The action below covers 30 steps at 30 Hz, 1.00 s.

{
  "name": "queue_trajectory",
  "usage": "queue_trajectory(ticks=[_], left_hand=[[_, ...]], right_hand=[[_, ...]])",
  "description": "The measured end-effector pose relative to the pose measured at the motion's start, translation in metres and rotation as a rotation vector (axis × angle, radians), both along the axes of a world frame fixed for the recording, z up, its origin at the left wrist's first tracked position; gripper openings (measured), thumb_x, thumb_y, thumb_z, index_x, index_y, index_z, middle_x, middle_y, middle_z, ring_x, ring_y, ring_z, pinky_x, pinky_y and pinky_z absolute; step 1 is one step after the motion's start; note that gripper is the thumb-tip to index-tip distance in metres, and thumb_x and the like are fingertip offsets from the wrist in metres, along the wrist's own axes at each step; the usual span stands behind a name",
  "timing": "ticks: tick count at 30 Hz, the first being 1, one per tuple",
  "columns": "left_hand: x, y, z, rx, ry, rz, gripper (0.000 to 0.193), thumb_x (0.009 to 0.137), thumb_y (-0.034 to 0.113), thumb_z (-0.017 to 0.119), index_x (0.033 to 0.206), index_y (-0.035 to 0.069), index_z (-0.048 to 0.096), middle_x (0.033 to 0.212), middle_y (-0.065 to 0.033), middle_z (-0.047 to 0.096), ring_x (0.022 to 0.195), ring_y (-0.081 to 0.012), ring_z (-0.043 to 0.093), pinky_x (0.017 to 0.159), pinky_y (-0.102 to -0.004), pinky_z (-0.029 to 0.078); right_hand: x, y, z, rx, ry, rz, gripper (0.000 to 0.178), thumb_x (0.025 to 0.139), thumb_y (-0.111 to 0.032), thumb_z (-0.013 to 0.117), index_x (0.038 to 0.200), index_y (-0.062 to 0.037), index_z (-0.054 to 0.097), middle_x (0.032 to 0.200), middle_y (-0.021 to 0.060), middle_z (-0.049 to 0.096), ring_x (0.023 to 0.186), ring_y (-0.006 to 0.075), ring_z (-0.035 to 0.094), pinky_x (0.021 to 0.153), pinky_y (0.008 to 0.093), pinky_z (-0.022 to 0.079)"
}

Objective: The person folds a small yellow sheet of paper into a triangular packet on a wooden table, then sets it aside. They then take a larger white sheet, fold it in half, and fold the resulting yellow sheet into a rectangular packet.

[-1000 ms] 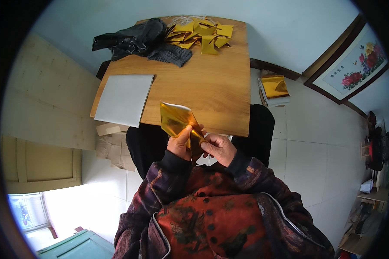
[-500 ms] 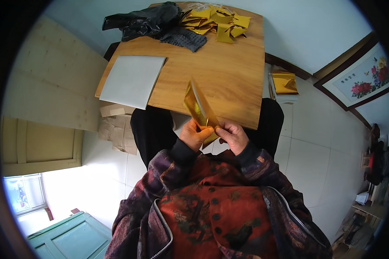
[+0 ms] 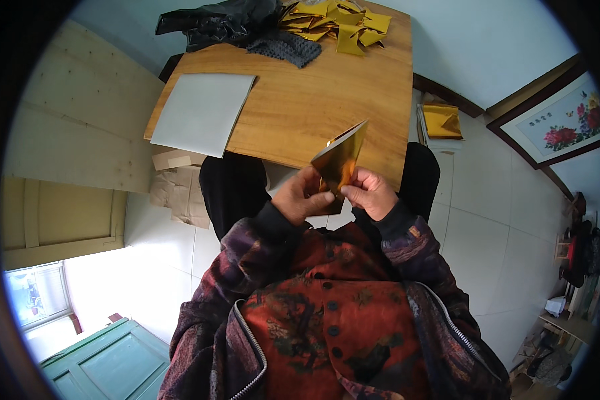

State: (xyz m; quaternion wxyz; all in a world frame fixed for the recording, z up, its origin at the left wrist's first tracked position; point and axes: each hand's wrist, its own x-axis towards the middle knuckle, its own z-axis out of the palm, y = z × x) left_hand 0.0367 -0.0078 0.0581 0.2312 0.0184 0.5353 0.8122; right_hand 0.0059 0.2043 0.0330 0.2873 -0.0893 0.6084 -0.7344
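A sheet of gold foil paper (image 3: 339, 161), folded and tilted upward, is held between both hands over my lap at the table's near edge. My left hand (image 3: 301, 197) pinches its lower left side, thumb in front. At its right side, my right hand (image 3: 372, 193) grips the paper with thumb and fingers closed. Some fingers of both hands are hidden behind the paper. A pile of folded gold paper pieces (image 3: 337, 27) lies at the far side of the wooden table (image 3: 300, 100).
On the table's left is a flat grey-white sheet or board (image 3: 203, 112). A black plastic bag (image 3: 223, 25) and a dark textured cloth (image 3: 287, 48) sit at the back. More gold paper (image 3: 441, 121) is stacked low on the right, and flattened cardboard (image 3: 180, 193) lies below the table's left.
The gold paper has swung from leaning left to leaning right, with its face turned. Both hands have shifted slightly, still gripping it. The view has tilted a little.
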Motion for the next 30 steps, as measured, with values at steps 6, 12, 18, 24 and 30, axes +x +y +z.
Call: queue_trajectory(ticks=[6,12,18,24,30], left_hand=[[0.000,-0.022,-0.022,-0.188,0.148,0.068,0.025,0.087,0.013,0.074,0.103,0.000,0.060,0.091,-0.0024,0.063,0.080,-0.0087,0.057,0.072,-0.0237,0.048],[-0.002,-0.021,-0.023,-0.336,0.222,0.178,0.009,0.087,0.007,0.071,0.086,0.001,0.065,0.076,0.0023,0.063,0.073,-0.0052,0.055,0.068,-0.0227,0.046],[-0.001,-0.017,-0.020,-0.141,0.131,0.234,0.006,0.088,0.006,0.071,0.087,0.000,0.068,0.079,0.0010,0.066,0.074,-0.0061,0.056,0.070,-0.0226,0.047],[-0.011,-0.021,-0.020,-0.196,0.274,0.273,0.010,0.088,0.001,0.067,0.098,0.002,0.068,0.086,-0.0003,0.067,0.078,-0.0075,0.058,0.073,-0.0224,0.047],[-0.051,-0.022,-0.010,-0.420,0.424,0.460,0.025,0.088,-0.007,0.053,0.106,0.003,0.067,0.097,-0.0035,0.065,0.092,-0.0108,0.061,0.082,-0.0260,0.048]], right_hand=[[-0.002,0.003,0.004,-0.119,0.011,-0.170,0.011,0.095,-0.017,0.063,0.100,-0.0077,0.060,0.083,0.0021,0.064,0.068,0.0090,0.061,0.055,0.0210,0.042],[0.001,0.002,0.009,-0.055,0.025,-0.181,0.010,0.096,-0.014,0.061,0.102,-0.0056,0.061,0.086,0.0059,0.067,0.071,0.0108,0.064,0.056,0.0212,0.044],[0.003,0.002,0.013,-0.064,0.055,-0.215,0.011,0.094,-0.014,0.063,0.102,-0.0058,0.060,0.092,0.0055,0.069,0.074,0.0132,0.067,0.062,0.0232,0.048],[0.000,0.001,0.005,-0.160,0.115,-0.203,0.015,0.091,-0.007,0.066,0.104,-0.0044,0.059,0.102,0.0100,0.068,0.088,0.0154,0.066,0.079,0.0267,0.053],[-0.036,0.009,-0.004,0.143,0.665,-0.254,0.021,0.083,0.003,0.069,0.100,-0.0027,0.058,0.112,0.0131,0.064,0.099,0.0184,0.063,0.087,0.0308,0.051]])
